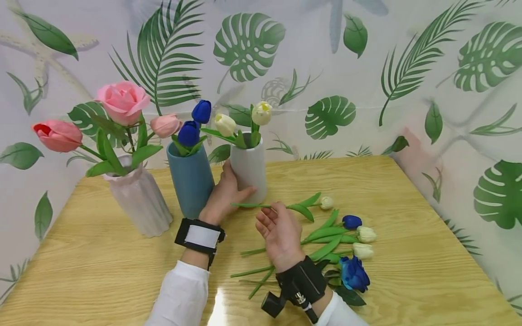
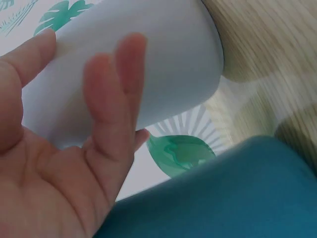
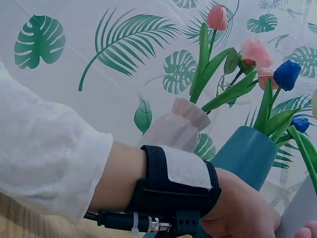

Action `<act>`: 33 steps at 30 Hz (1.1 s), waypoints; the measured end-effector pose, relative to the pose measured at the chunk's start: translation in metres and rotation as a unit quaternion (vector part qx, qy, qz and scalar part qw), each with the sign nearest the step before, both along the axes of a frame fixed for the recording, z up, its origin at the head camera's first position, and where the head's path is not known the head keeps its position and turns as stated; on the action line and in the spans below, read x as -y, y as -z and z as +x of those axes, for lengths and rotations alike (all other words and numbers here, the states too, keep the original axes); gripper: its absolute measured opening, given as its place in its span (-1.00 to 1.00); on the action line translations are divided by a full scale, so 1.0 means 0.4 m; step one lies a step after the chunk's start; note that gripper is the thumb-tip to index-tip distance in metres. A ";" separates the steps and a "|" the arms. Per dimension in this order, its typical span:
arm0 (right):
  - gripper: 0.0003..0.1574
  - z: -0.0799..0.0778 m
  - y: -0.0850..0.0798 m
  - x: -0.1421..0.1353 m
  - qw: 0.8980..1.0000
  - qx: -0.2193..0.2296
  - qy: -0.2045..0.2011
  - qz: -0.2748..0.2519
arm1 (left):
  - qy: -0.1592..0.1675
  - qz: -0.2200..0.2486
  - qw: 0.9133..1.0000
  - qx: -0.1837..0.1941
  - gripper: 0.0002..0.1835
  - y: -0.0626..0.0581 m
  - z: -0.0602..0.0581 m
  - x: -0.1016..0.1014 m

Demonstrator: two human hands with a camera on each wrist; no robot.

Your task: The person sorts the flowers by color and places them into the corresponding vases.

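On the table, a white vase (image 1: 249, 174) holds two white tulips (image 1: 225, 125). My left hand (image 1: 224, 195) grips its lower part, with the thumb across the front and the fingers at its left side. In the left wrist view, that hand (image 2: 94, 144) stands against the smooth white wall. To the right, my right hand (image 1: 281, 231) is palm up and pinches a single white tulip (image 1: 326, 203) by its green stem. The stem lies nearly level, its cut end pointing left toward the vase base.
A blue vase (image 1: 189, 181) with two blue tulips stands close left of my left hand. Farther left is a pale ruffled vase (image 1: 140, 199) with pink flowers. Loose white tulips (image 1: 365, 234), a blue tulip (image 1: 351, 222) and a blue rose (image 1: 354, 274) lie beside my right hand.
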State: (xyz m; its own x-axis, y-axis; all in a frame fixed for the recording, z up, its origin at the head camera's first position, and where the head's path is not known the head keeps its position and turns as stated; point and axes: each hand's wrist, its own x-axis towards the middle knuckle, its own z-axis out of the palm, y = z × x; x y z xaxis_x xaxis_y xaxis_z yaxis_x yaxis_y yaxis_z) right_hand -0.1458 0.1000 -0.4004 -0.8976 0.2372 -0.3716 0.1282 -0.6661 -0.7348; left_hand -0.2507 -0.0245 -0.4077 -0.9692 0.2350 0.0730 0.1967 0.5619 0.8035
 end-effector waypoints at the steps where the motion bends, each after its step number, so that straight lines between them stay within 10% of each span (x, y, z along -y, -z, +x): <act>1: -0.89 0.000 -0.001 0.000 1.000 -0.008 -0.004 -0.001 | 0.000 0.003 1.000 0.000 0.03 0.000 0.000 0.001; 12: -0.92 0.000 -0.018 -0.003 0.996 -0.074 -0.035 -0.044 | -0.021 -0.008 1.000 -0.009 -0.02 0.004 0.001 -0.003; 19: -0.73 -0.003 -0.024 -0.013 0.982 -0.175 0.060 0.029 | -0.022 -0.021 0.999 -0.011 0.00 0.006 0.008 -0.005; 33: -0.54 -0.002 0.002 -0.022 0.840 -0.403 0.142 0.335 | -0.030 -0.038 0.999 0.002 0.00 0.008 0.003 -0.007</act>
